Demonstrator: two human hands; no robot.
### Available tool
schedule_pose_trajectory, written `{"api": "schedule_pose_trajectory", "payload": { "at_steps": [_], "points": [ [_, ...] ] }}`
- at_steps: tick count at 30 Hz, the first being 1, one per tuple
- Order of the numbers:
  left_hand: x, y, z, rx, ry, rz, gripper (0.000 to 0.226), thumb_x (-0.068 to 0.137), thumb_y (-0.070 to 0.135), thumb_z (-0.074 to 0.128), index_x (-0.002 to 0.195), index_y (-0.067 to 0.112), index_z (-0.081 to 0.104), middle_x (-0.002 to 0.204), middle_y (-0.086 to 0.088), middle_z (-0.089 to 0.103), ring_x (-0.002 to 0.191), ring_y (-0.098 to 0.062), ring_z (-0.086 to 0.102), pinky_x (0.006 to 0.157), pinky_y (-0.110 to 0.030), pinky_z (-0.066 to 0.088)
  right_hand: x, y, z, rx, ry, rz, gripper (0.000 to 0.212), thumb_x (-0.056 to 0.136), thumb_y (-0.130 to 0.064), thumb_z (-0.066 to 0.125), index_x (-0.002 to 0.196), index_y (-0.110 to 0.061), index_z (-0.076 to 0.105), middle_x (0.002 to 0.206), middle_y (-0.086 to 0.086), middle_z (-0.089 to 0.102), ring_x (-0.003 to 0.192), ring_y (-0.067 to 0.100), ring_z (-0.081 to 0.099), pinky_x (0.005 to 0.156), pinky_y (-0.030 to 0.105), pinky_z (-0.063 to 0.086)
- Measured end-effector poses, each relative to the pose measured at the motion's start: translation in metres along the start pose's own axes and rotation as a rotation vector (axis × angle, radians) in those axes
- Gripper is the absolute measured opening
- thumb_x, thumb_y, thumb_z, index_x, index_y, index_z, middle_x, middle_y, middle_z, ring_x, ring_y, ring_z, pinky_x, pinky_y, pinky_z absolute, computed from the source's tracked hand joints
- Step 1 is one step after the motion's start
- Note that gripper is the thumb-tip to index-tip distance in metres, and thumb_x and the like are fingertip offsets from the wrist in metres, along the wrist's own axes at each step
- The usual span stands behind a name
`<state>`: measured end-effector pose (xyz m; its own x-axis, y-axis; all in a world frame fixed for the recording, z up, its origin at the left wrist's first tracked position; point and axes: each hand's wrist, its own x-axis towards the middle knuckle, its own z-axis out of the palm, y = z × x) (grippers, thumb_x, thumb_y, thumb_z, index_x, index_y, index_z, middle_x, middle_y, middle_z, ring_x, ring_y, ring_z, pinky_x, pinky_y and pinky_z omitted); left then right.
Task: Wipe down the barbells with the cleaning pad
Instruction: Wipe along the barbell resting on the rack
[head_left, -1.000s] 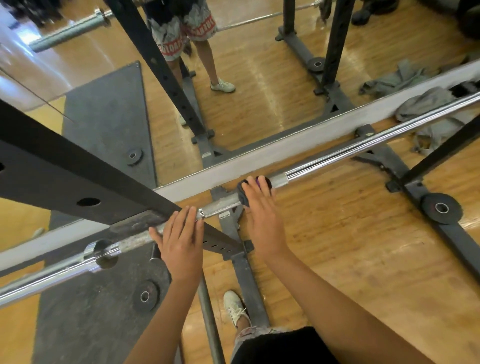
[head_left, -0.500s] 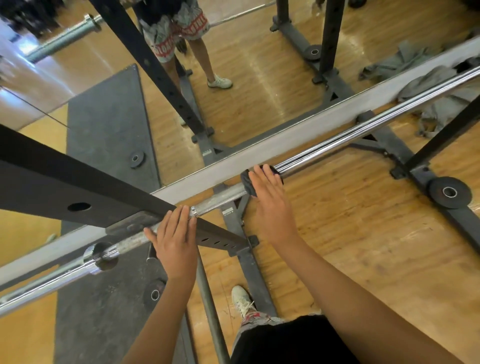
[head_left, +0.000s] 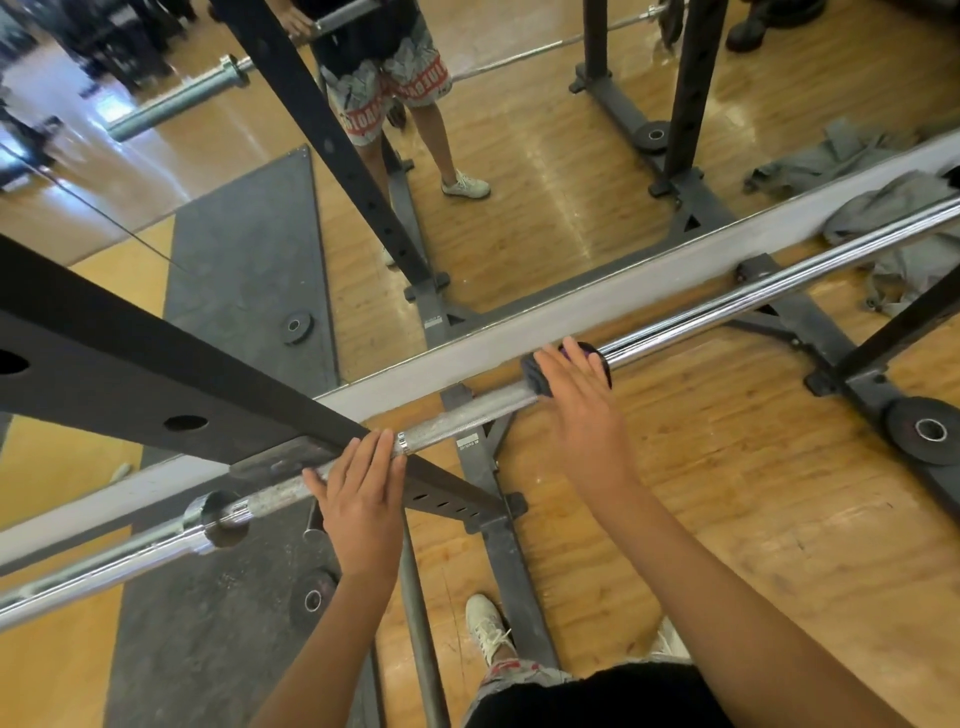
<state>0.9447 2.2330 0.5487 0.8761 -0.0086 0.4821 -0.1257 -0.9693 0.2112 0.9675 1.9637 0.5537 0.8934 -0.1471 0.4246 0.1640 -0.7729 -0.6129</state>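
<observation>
Barbell sits racked across the squat rack, running from lower left to upper right right in front of the wall mirror, and the person is working along it from the near side. The right hand has the dark cleaning pad folded over the bar, fingers curled over the top and gripping it, so the pad hugs the shaft. Compared with a second ago that hand and pad have slid further right: before, a bit of the dull knurled section still showed past the pad, and now the pad sits right where the knurling ends and the shiny chrome starts. The stretch of rough grey bar showing between the two hands is clearly longer than it was. The left hand hasn't budged, still laid on the bar by the little ring mark next to the rack upright, fingers straight and together, draped flat over the top. Can't tell if the thumb hooks underneath. On the wooden floor there's a small weight plate on the rack's base off to the right, a grey cloth heaped near the mirror, and a dark rubber mat on the left.
</observation>
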Motion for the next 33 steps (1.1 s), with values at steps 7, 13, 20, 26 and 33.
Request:
{"api": "schedule_pose_trajectory", "payload": {
  "at_steps": [7, 13, 20, 26, 33],
  "points": [
    [0.000, 0.000, -0.001, -0.008, -0.006, -0.003, 0.038, 0.103, 0.035, 0.051, 0.129, 0.016, 0.071, 0.130, -0.001, 0.069, 0.130, -0.025, 0.057, 0.119, -0.071, 0.015, -0.009, -0.034, 0.005, -0.013, -0.139, -0.079, 0.071, 0.075, 0.014, 0.073, 0.141, -0.002, 0.054, 0.145, 0.013, 0.057, 0.144, 0.032, 0.042, 0.121, 0.050, 0.020],
    [0.000, 0.001, -0.001, -0.006, 0.004, -0.001, 0.037, 0.103, 0.034, 0.052, 0.130, 0.017, 0.070, 0.131, 0.000, 0.069, 0.131, -0.024, 0.056, 0.120, -0.070, 0.015, 0.002, -0.008, -0.012, 0.019, -0.089, 0.091, 0.062, 0.083, 0.013, 0.069, 0.141, -0.005, 0.055, 0.146, 0.011, 0.056, 0.147, 0.027, 0.038, 0.125, 0.047, 0.019],
    [0.000, 0.001, 0.002, -0.011, 0.036, 0.000, 0.037, 0.104, 0.034, 0.051, 0.128, 0.015, 0.071, 0.129, -0.002, 0.069, 0.129, -0.027, 0.058, 0.120, -0.070, 0.014, -0.001, -0.015, -0.012, 0.015, -0.222, -0.104, 0.069, 0.077, 0.014, 0.074, 0.141, -0.005, 0.056, 0.145, 0.011, 0.057, 0.144, 0.028, 0.043, 0.121, 0.046, 0.019],
    [-0.001, 0.004, 0.004, -0.033, 0.052, -0.012, 0.035, 0.104, 0.033, 0.053, 0.129, 0.016, 0.071, 0.130, -0.001, 0.069, 0.130, -0.025, 0.056, 0.121, -0.069, 0.013, 0.030, -0.006, -0.031, 0.042, -0.341, 0.032, 0.041, 0.093, 0.002, 0.062, 0.132, -0.011, 0.064, 0.126, 0.008, 0.067, 0.127, 0.026, 0.054, 0.120, 0.039, 0.026],
    [-0.004, -0.002, 0.008, -0.044, 0.047, -0.006, 0.036, 0.106, 0.034, 0.049, 0.131, 0.017, 0.069, 0.133, -0.001, 0.067, 0.132, -0.026, 0.054, 0.121, -0.069, 0.009, 0.042, -0.034, -0.021, 0.011, -0.546, -0.131, 0.032, 0.096, -0.007, 0.062, 0.126, -0.015, 0.066, 0.120, 0.007, 0.069, 0.116, 0.029, 0.058, 0.105, 0.039, 0.036]
  ]
}}
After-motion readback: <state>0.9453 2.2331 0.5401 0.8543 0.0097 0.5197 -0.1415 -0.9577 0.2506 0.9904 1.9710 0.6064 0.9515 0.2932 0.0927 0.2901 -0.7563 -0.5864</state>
